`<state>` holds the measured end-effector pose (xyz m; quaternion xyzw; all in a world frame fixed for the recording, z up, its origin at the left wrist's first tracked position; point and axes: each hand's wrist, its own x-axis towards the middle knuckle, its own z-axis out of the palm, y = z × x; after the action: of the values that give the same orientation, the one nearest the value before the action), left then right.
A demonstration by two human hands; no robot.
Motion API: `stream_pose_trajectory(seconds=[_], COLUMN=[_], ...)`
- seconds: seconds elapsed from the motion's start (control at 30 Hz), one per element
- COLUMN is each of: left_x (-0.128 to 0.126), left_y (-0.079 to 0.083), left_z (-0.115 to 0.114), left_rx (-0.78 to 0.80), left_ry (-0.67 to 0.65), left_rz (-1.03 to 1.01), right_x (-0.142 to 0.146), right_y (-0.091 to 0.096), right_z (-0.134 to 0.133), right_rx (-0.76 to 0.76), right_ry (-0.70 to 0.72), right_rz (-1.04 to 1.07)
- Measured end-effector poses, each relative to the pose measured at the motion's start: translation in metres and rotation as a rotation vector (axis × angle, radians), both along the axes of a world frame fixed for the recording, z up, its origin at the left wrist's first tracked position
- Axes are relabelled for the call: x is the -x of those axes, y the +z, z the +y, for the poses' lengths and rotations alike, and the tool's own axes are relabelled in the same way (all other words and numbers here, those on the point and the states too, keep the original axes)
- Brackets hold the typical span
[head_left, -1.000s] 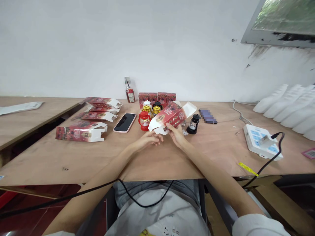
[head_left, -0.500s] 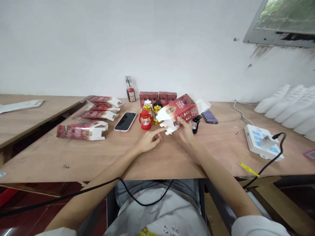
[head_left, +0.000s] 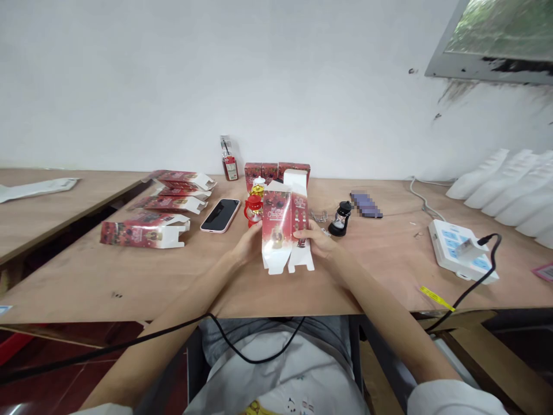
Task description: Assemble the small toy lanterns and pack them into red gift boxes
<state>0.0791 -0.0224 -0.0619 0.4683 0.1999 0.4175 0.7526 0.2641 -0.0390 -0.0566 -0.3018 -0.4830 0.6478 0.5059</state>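
Red carton (head_left: 280,227): now upright at mid-table (head_left: 129,276) between both hands. Half a second ago it was tilted and held higher. Its bottom flaps are open.
Left hand (head_left: 247,246): free before, now closed on the carton's left side.
Right hand (head_left: 322,249): fingers wrapped around its right side.

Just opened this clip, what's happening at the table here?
A person seated at a wooden table holds a red carton upright between both hands, the left hand on one side and the right hand on the other. Its top and bottom flaps are open. Behind it stand a red lantern and a black lantern. A phone and flattened cartons lie to the left.
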Motion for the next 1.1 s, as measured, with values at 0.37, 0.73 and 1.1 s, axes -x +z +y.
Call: stream_pose_trajectory(seconds=[0.37, 0.73, 1.1], left_x=[0.013, 0.027, 0.016], left_y=[-0.004, 0.026, 0.019], left_z=[0.008, 0.007, 0.013], left_rx=[-0.067, -0.025, -0.001], left_ry=[0.186, 0.528, 0.341], left_rz=[0.122, -0.051, -0.064], right_x=[0.008, 0.009, 0.012], right_y=[-0.017, -0.019, -0.013], right_z=[0.006, 0.008, 0.005], right_rx=[-0.064, 0.047, -0.221], right_ry=[0.290, 0.100, -0.228], right_rz=[-0.277, -0.260, -0.071])
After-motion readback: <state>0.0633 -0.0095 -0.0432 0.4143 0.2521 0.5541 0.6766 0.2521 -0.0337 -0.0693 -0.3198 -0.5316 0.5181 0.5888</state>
